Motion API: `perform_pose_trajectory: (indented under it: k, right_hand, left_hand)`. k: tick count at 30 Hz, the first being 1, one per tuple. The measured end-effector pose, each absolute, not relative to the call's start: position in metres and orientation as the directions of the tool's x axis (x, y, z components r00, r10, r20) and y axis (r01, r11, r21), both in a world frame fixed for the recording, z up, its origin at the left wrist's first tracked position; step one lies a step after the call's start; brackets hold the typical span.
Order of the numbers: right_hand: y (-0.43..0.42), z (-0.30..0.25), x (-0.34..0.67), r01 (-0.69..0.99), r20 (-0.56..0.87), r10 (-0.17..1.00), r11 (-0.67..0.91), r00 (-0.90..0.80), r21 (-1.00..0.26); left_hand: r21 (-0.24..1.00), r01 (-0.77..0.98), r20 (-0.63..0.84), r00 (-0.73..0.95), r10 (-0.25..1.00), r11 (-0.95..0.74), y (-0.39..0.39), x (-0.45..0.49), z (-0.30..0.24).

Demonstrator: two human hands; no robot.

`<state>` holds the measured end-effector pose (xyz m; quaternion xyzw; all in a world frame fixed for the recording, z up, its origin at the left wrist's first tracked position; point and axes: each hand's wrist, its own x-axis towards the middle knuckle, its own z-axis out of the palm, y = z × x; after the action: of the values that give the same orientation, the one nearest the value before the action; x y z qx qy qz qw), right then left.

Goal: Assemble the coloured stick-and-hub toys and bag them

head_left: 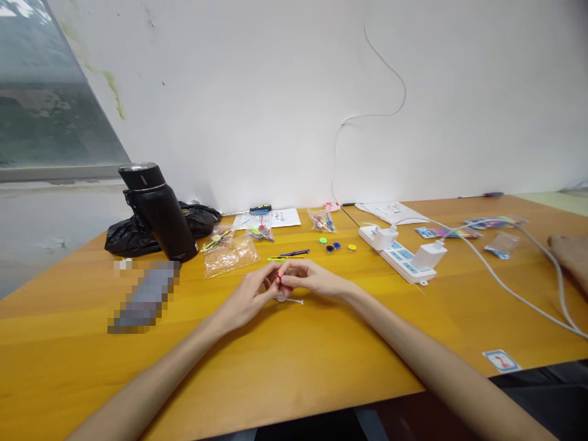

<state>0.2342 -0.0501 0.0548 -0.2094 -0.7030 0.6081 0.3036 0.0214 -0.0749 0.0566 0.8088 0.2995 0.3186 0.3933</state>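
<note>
Over the middle of the wooden table, my left hand (252,293) and my right hand (309,277) meet, fingertips pinched together on a small red plastic piece (278,278). Most of that piece is hidden by the fingers. Just below them a thin white stick-like part (294,301) shows; I cannot tell whether it is held or lies on the table. Beyond the hands lie blue and green plastic sticks (294,253). Several small round discs, among them a green one (323,241) and a yellow one (351,247), rest to the right of these.
A black bottle (160,214) stands at left before a black plastic bag (198,219). Clear bags (232,257) of parts lie behind my hands. At right are a white power strip (397,254), looping cables (498,282) and another person's hand (569,257).
</note>
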Motion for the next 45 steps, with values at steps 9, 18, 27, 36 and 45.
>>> perform_pose_trajectory:
  k: [9, 18, 27, 36, 45]
  right_hand:
    - [-0.050, 0.055, 0.233, -0.101, 0.207, 0.609, 0.204, -0.766, -0.974]
    - [-0.049, 0.052, 0.231, -0.073, 0.194, 0.627, 0.214, -0.754, -0.974]
    - [-0.049, 0.052, 0.235, -0.038, 0.170, 0.629, 0.218, -0.759, -0.975]
    - [-0.032, 0.048, 0.243, 0.102, 0.275, 0.836, 0.363, -0.476, -0.926]
    - [-0.012, 0.024, 0.265, 0.612, 0.563, 0.808, 0.536, -0.173, -0.582]
  left_hand:
    - [0.783, 0.297, 0.266, 0.633, 0.726, -0.546, -0.076, 0.021, 0.053]
    - [0.689, 0.397, 0.235, 0.668, 0.706, -0.606, -0.070, 0.014, 0.056]
    - [0.634, 0.438, 0.218, 0.690, 0.690, -0.638, -0.068, 0.009, 0.059]
    - [0.986, 0.038, 0.136, 0.411, 0.901, -0.165, -0.044, 0.004, 0.045]
    - [0.997, -0.047, -0.035, 0.358, 0.933, 0.056, -0.043, 0.015, 0.030]
